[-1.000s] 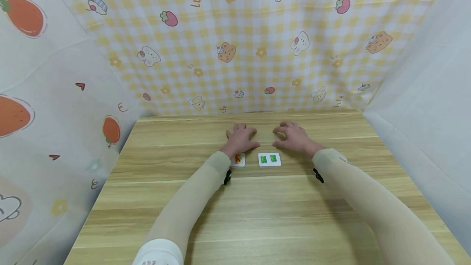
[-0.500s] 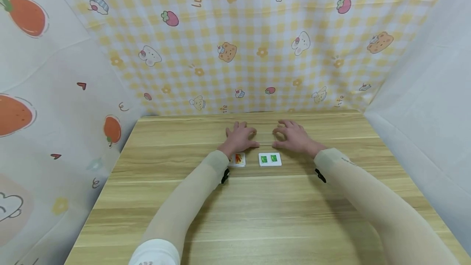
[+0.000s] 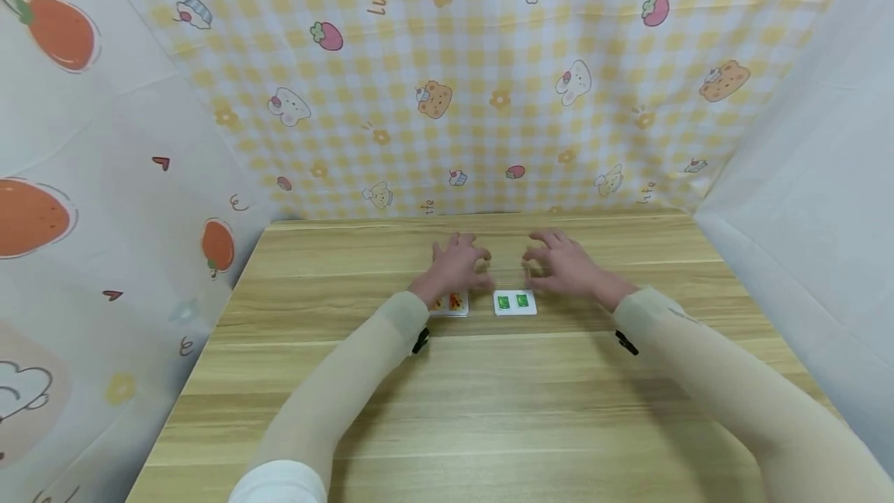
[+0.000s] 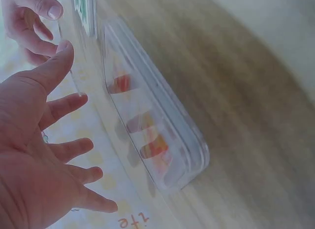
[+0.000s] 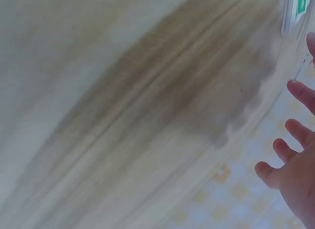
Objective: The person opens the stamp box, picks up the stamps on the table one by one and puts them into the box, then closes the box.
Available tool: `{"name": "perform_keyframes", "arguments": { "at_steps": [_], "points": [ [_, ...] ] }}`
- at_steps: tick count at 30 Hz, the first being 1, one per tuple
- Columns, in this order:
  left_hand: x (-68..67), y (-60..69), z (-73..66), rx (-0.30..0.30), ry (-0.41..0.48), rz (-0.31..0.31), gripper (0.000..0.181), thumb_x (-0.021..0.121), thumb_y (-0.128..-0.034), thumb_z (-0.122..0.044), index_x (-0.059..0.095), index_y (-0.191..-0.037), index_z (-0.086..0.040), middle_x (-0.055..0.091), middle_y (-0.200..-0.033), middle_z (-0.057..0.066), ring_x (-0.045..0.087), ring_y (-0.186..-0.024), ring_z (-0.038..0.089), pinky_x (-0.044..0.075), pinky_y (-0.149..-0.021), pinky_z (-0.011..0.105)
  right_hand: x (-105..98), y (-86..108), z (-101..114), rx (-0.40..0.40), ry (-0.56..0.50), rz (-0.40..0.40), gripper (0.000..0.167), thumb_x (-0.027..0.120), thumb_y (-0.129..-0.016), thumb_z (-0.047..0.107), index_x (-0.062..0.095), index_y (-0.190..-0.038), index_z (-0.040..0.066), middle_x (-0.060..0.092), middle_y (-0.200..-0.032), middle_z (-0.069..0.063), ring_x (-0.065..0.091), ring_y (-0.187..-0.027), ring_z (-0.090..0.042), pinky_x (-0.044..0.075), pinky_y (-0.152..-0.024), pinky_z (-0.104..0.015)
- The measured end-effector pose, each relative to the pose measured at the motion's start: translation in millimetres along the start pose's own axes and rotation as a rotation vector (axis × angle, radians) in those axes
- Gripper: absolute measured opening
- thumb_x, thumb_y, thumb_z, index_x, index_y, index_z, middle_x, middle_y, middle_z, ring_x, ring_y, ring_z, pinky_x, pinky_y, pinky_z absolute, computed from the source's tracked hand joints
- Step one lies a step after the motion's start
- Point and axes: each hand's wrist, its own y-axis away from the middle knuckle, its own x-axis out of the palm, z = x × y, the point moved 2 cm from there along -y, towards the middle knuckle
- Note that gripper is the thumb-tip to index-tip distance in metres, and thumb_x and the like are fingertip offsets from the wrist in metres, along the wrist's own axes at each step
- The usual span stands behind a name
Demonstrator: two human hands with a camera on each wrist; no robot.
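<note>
My left hand (image 3: 457,266) hovers with its fingers spread, above and behind a flat clear plastic case (image 3: 457,303) with red-orange pictures. That case (image 4: 172,120) lies beside the palm in the left wrist view, apart from the fingers. My right hand (image 3: 567,266) faces the left one with its fingers bent loosely and apart. In front of the gap between the hands lies a second flat white case (image 3: 514,303) with two green pictures. A faint clear edge runs near the index fingertips in both wrist views; what it belongs to, I cannot tell.
The wooden table (image 3: 482,410) reaches back to a yellow checked curtain (image 3: 475,60). White cloth walls, the left one (image 3: 119,254) printed with fruit, stand at both sides.
Both hands have drawn slightly apart, and the right forearm has shifted right. The left hand has uncovered more of the red-orange case. Both cases stay on the table.
</note>
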Motion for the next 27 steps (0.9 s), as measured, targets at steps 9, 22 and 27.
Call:
{"name": "perform_keyframes", "arguments": {
  "at_steps": [9,22,27],
  "points": [
    [4.7,13.4,-13.3,0.030,-0.050,0.039,0.059,0.076,-0.0829,-0.058,0.067,-0.131,-0.024,0.030,-0.161,0.011,0.014,-0.149,0.045,0.011,-0.106,0.078,6,20.2,5,-0.023,-0.020,0.025,0.051,0.077,-0.086,0.048,0.069,-0.125,0.017,0.034,-0.157,-0.017,0.027,-0.143,-0.041,0.026,-0.106,-0.071],
    [12.4,29.1,-24.6,0.084,-0.087,0.043,0.057,0.077,-0.0795,-0.062,0.070,-0.121,-0.023,0.035,-0.159,0.010,0.018,-0.148,0.043,0.013,-0.106,0.078,12,39.2,14,-0.067,-0.017,0.015,0.055,0.076,-0.085,0.053,0.069,-0.124,0.015,0.037,-0.156,-0.015,0.030,-0.142,-0.037,0.029,-0.106,-0.069],
    [16.4,31.5,-26.1,0.085,-0.111,0.029,0.058,0.076,-0.0799,-0.063,0.069,-0.121,-0.024,0.038,-0.156,0.008,0.021,-0.148,0.041,0.015,-0.106,0.077,14,42.4,15,-0.077,-0.007,0.006,0.057,0.075,-0.086,0.054,0.069,-0.125,0.013,0.038,-0.155,-0.015,0.030,-0.142,-0.037,0.030,-0.106,-0.068]
  ]
}}
